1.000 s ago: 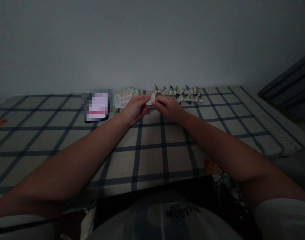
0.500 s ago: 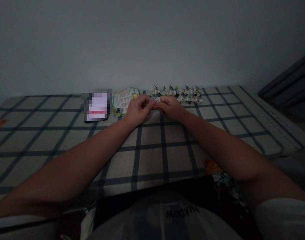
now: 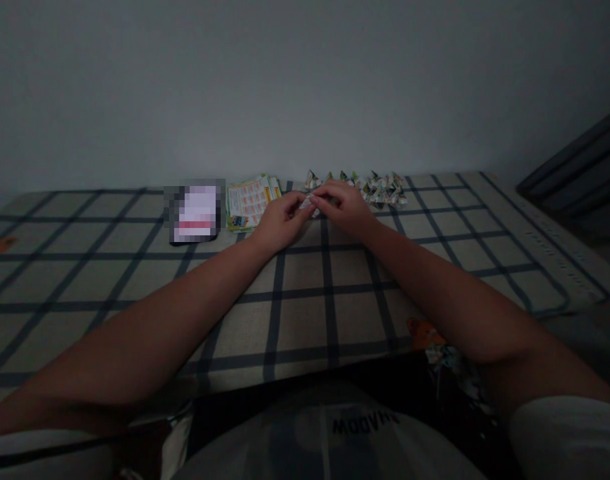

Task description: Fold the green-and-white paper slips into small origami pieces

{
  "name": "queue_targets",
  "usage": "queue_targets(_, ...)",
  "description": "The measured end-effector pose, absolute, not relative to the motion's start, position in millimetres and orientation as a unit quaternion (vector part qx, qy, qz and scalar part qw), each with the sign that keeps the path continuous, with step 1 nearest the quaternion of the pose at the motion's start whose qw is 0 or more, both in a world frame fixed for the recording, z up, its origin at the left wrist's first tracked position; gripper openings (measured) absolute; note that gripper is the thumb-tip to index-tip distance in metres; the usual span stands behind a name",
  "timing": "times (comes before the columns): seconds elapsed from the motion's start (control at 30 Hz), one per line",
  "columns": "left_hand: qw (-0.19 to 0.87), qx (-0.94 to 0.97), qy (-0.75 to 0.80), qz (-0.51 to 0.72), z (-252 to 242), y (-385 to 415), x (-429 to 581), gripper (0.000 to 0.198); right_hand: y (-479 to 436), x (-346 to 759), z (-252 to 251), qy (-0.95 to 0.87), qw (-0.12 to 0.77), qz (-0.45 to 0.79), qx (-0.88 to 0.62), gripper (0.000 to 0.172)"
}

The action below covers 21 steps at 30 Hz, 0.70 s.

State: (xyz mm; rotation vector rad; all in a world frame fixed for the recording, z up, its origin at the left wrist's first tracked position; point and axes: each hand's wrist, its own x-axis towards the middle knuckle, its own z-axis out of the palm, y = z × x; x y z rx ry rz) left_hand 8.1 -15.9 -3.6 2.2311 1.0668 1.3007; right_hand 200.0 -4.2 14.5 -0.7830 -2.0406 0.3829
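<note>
Small white printed paper piece [image 3: 308, 203]: centre of frame, between the hands; long axis hidden by fingers
Grip: left hand [image 3: 281, 219] and right hand [image 3: 348, 208] both pinching it, equally near
Green-and-white printed sheet stack [image 3: 249, 201]: beside left hand
Folded multicoloured paper shapes [image 3: 395, 191]: beyond right hand
Checked beige-and-navy desk cloth [image 3: 303, 320]: stretches toward lower-centre edge

Pale short-sleeved shirt [image 3: 329, 443], dark lettering [image 3: 365, 424]

Prob. a rm. in a home: counter [image 3: 305, 313] under a checked cloth [image 3: 109, 263] w/ an orange bear print [image 3: 422, 331], by a plain pale wall [image 3: 305, 87]; dim lt.
</note>
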Motion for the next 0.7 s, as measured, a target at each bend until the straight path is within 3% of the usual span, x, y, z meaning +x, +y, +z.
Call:
queue_targets(0.2,0.13,0.769,0.36,0.512,-2,-12,6,0.04,-2,199,13,-0.794,0.489,0.16,-0.324,0.035)
queue_targets(0.4,0.181,0.714,0.382,0.558,-3,-8,1,0.039,3,199,9,-0.736,0.519,0.234,-0.365,0.035)
queue_targets(0.7,0.185,0.721,0.378,0.551,-4,-8,3,0.027,4,201,8,-0.777,0.495,0.2,-0.333,0.026)
